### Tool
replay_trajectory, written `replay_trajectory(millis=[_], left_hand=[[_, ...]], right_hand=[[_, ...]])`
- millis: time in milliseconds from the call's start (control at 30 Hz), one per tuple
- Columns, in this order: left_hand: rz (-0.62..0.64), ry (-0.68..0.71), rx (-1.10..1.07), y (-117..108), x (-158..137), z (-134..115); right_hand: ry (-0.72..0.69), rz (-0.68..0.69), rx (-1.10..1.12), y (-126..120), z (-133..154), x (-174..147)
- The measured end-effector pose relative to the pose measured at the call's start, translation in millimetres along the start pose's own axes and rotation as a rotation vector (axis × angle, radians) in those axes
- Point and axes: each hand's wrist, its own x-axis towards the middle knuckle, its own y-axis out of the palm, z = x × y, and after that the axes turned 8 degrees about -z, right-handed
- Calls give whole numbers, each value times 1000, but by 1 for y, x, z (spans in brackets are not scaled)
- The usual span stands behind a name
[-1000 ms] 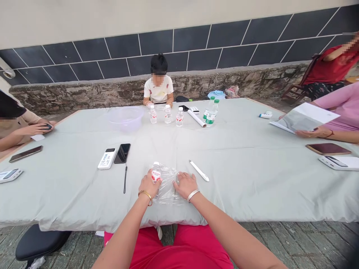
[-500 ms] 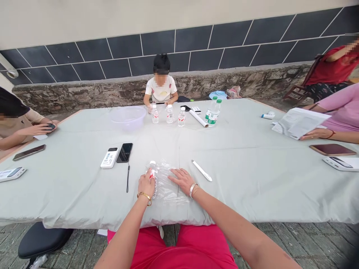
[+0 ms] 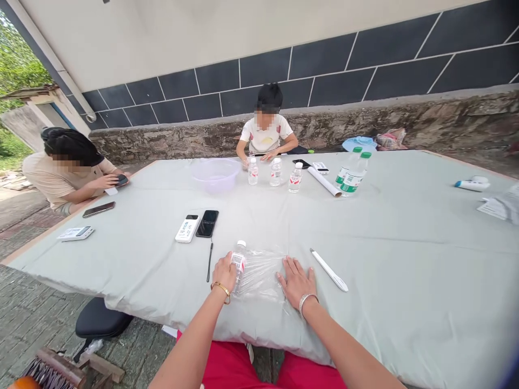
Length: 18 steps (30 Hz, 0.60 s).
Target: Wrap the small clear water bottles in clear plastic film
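My left hand (image 3: 225,272) is closed round a small clear water bottle (image 3: 239,263) with a white cap and a red-and-white label. The bottle lies on its side at the left end of a clear plastic sheet or bag (image 3: 263,273), cap pointing away from me. On the sheet's right end my right hand (image 3: 298,281) lies flat, fingers spread. Between the two hands the plastic looks stretched and creased. A white pen-like tool (image 3: 329,270) rests just right of my right hand, apart from it.
Left of the bottle lie a black phone (image 3: 207,223) and a white power bank (image 3: 187,228). Farther back stand a translucent purple basin (image 3: 216,175), several bottles, among them a green-capped bottle (image 3: 353,181), and a white roll (image 3: 324,181). Two people sit at the table (image 3: 389,259).
My view has swung to the left. My right hand has moved away from the bottle and now presses flat, with the plastic pulled tighter. The left hand keeps its hold on the bottle.
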Motion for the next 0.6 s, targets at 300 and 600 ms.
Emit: replay_trajectory(millis=[300, 600], left_hand=[[38, -77, 39, -14, 6, 5], [-26, -178, -191, -30, 19, 34]], right_hand=[[-120, -41, -20, 7, -28, 2], [-130, 59, 126, -18, -34, 6]])
